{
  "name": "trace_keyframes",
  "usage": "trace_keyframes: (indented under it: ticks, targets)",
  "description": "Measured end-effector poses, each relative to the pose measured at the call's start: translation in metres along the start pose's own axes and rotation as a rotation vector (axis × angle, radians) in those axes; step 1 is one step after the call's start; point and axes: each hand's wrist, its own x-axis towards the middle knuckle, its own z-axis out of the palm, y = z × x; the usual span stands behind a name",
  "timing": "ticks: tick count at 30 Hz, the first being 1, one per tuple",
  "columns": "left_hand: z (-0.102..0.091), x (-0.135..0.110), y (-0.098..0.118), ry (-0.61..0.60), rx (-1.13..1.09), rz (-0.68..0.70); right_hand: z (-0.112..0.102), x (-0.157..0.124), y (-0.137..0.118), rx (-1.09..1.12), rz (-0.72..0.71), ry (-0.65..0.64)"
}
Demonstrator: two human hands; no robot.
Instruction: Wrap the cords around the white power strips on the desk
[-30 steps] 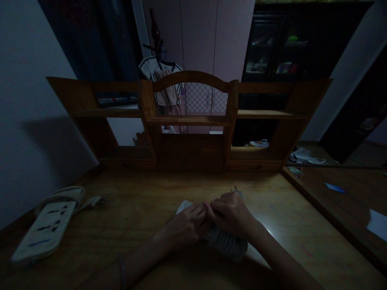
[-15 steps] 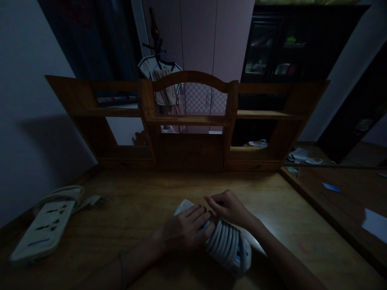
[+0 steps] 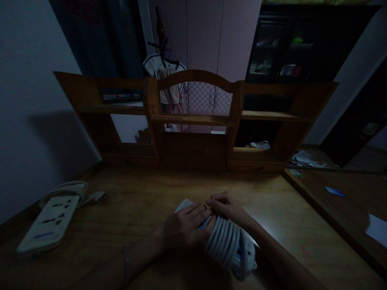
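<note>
A white power strip [image 3: 231, 245] with its white cord wound round it in several turns lies on the wooden desk [image 3: 142, 201] in front of me. My left hand [image 3: 186, 225] rests on its left end, fingers curled over it and pressing it down. My right hand [image 3: 225, 205] is at the far side of the coils, fingers pinched together on the cord; the cord's end is hidden under them. The room is dim.
A second white power strip [image 3: 45, 223] with its cord and plug [image 3: 98, 196] lies at the desk's left edge. A wooden shelf unit [image 3: 193, 121] stands along the back. Papers [image 3: 376, 229] lie on a lower surface to the right.
My right hand lifted off the coils and pulled back towards the far side, uncovering the wound cord. The strip tilted a little towards me. My left hand stayed on its end.
</note>
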Motion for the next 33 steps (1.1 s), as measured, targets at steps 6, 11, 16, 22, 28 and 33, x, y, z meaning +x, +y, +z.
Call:
trace_keyframes:
  ticks: [6, 11, 16, 22, 28, 33]
  targets:
    - [-0.001, -0.005, -0.006, 0.061, -0.259, -0.291, -0.004, 0.005, 0.017, 0.248, 0.043, 0.030]
    - [-0.002, -0.004, -0.012, 0.193, -0.490, -0.813, 0.003, 0.005, 0.013, 0.271, -0.024, 0.152]
    - [-0.006, 0.010, -0.022, 0.303, -1.000, -1.382, 0.008, -0.001, -0.002, 0.191, 0.018, 0.081]
    - [0.017, -0.004, -0.026, 0.226, -1.622, -1.626, 0.008, 0.002, 0.010, -0.005, 0.038, 0.094]
    - [0.025, -0.004, -0.020, 0.147, -1.786, -1.599, 0.004, -0.002, 0.003, -0.356, -0.062, 0.225]
    - [0.022, 0.005, -0.015, 0.171, -1.725, -1.596, -0.001, -0.008, -0.001, -0.618, -0.190, 0.254]
